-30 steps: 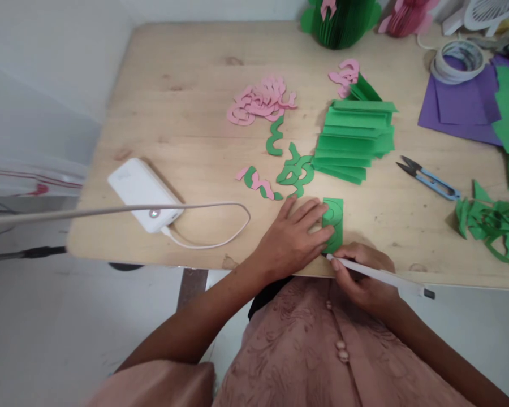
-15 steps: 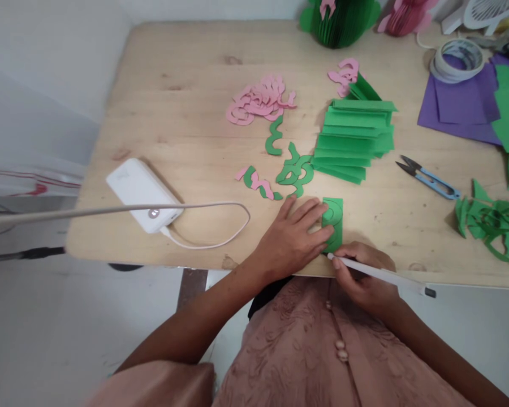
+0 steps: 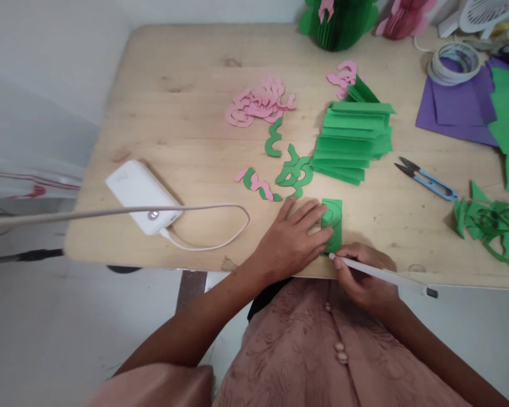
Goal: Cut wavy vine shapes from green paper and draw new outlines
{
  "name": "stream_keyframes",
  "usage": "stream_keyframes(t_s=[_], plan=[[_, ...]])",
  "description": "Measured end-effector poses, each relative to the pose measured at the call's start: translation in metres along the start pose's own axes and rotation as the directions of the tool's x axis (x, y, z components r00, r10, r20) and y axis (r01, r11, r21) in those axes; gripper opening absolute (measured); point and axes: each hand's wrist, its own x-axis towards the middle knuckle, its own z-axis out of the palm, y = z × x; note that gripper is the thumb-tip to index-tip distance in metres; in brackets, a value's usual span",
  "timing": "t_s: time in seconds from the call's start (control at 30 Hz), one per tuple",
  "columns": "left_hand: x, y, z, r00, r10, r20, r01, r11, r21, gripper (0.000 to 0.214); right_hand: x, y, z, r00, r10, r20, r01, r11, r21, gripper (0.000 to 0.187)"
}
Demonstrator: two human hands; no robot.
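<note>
A small rectangle of green paper (image 3: 336,242) lies near the table's front edge, with a curved line drawn on it. My left hand (image 3: 296,237) rests flat over its left side, fingers spread. In my right hand (image 3: 367,274) is a white pen (image 3: 384,275), its tip at the paper's lower edge and its dark end pointing right. Just beyond my left fingertips are green wavy cutouts (image 3: 297,174) and a pink and green cutout strip (image 3: 261,185). Folded green paper strips (image 3: 351,135) lie behind the rectangle.
Pink cutouts (image 3: 261,103) lie farther back. Blue thread snips (image 3: 428,180) and green scraps (image 3: 492,226) are on the right, below purple paper (image 3: 458,104) and tape rolls (image 3: 454,65). A white power bank (image 3: 142,192) with a cable (image 3: 203,207) sits left.
The pen tip has shifted very slightly along the paper's lower edge. My left hand stays in place, and the view has moved a little.
</note>
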Motion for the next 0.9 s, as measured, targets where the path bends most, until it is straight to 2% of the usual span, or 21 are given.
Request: stream_keyframes(t_s=[0.9], plan=[[0.0001,-0.0004,-0.0002,1.000,0.003,-0.002,-0.003,1.000,0.008,0.026,-0.0017,0.0004,0.0028,0.996,0.004,-0.093,-0.006,1.000,-0.022,0.008]])
